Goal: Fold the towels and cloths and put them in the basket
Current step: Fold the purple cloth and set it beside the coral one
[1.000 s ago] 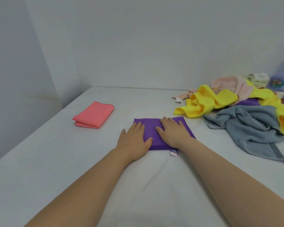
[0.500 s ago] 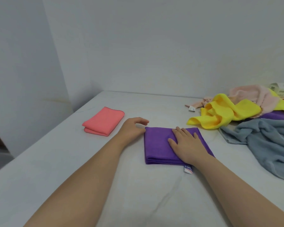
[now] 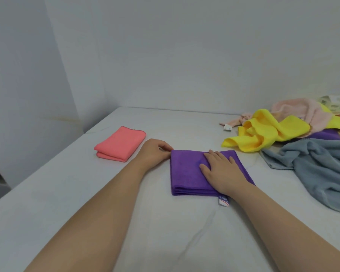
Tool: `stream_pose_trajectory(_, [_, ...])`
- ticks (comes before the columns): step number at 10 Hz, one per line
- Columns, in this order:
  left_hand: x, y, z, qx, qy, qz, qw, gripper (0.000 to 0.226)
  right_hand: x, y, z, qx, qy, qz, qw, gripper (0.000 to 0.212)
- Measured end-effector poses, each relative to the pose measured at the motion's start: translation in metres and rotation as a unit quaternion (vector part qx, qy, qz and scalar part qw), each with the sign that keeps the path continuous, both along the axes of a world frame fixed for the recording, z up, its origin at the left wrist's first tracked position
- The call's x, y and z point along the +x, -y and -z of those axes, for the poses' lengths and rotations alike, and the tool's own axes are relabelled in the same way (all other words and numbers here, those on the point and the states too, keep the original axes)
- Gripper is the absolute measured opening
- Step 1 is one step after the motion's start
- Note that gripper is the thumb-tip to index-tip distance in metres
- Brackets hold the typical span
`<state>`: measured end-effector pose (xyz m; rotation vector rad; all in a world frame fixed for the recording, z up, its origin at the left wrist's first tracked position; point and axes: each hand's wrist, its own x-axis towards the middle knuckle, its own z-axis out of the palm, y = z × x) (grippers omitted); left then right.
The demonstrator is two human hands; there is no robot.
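A folded cloth (image 3: 186, 169) is lying mid-table (image 3: 86, 193). The right hand (image 3: 222, 171) is resting flat on its right half; the left hand (image 3: 153, 152) is sitting against its far left corner. A second folded cloth (image 3: 119, 146) is lying apart, left and slightly farther. A heap of loose cloths (image 3: 302, 146) is lying right, with a carton (image 3: 337, 102) standing behind it.

- right hand (image 3: 222, 173) flat on the folded purple cloth (image 3: 185, 171)
- left hand (image 3: 153, 152) curled at its far-left corner, grip unclear
- folded coral cloth (image 3: 119, 146) left, messy towel pile (image 3: 273, 132) right
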<state>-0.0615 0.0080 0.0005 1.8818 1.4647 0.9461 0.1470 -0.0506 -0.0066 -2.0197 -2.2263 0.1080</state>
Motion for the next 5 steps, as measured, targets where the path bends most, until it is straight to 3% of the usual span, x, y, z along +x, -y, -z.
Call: stream_pose_trajectory(5, [0.0026, -0.0077, 0.0055, 0.034, -0.072, -0.03, 0.996, 0.007, 0.0004, 0.0004, -0.0005, -0.003, -0.002, -0.002, 1.0, 0.054])
